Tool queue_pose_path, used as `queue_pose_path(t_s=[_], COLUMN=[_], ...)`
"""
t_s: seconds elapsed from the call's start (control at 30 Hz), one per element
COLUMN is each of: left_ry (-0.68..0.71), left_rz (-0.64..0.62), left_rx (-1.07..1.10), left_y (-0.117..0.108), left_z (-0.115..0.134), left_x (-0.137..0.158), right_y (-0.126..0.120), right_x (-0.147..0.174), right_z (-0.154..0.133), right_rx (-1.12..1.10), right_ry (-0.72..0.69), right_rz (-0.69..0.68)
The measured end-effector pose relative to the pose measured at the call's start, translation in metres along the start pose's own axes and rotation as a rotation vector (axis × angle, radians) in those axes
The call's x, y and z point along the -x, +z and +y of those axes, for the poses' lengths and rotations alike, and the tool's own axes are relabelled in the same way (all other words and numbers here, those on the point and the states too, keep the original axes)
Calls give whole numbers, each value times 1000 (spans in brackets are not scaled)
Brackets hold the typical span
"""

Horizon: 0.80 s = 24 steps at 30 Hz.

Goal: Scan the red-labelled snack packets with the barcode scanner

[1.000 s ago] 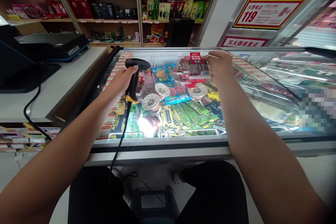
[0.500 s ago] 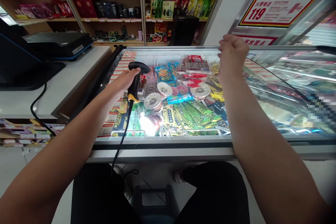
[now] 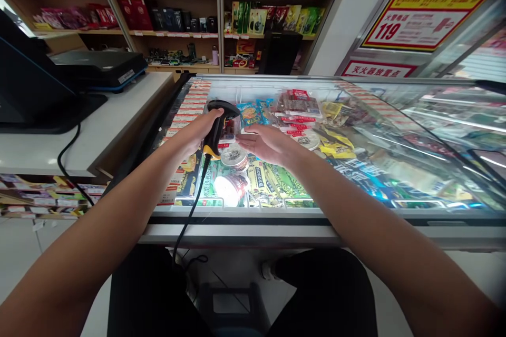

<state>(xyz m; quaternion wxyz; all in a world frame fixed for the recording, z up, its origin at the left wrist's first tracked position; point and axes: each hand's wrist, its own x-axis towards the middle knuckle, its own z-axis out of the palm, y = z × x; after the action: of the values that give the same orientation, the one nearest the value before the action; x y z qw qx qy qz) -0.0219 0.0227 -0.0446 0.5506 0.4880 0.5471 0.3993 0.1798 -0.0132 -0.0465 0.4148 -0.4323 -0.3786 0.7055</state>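
Scanner (image 3: 213, 137): clasped in left hand (image 3: 200, 130), handle end nearer wearer. Packet (image 3: 231, 130): right of scanner, beyond right hand's (image 3: 269, 145) parted fingertips.

Freezer case (image 3: 245, 231) is flooded with cold white light; exposure is blown on the front tub (image 3: 231, 189), lid detail lost. Glass at the right (image 3: 419, 137) is streaked by long white reflections, packs beneath partly washed out. Scanner (image 3: 214, 134) is rendered near-black. Trousers (image 3: 324, 289) and stool (image 3: 231, 289) are left in shade, most detail swallowed. Forearms are stretched by the wide lens toward the lower corners. Top right corner is darkened. Right hand (image 3: 271, 143) seems slightly softened, possibly by motion. Fine print on the wall poster (image 3: 419, 23) is smeared; the big digits can be read.
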Motion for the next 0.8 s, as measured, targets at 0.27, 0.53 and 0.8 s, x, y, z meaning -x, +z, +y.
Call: queue_pose_path(t_s=[0.27,0.53,0.8], left_ry=[11,285,342], left_rz=[-182,-117,-80], left_rx=[90,-54,-283], left_y=[16,11,15], left_z=[7,26,27], left_x=[22,39,52], right_y=[1,-12,-21], right_x=[-5,-8,-1], right_z=[9,-4,-29], right_rx=[155,65,29], right_ry=[-59,-382,-474], right_rz=[60,160,225])
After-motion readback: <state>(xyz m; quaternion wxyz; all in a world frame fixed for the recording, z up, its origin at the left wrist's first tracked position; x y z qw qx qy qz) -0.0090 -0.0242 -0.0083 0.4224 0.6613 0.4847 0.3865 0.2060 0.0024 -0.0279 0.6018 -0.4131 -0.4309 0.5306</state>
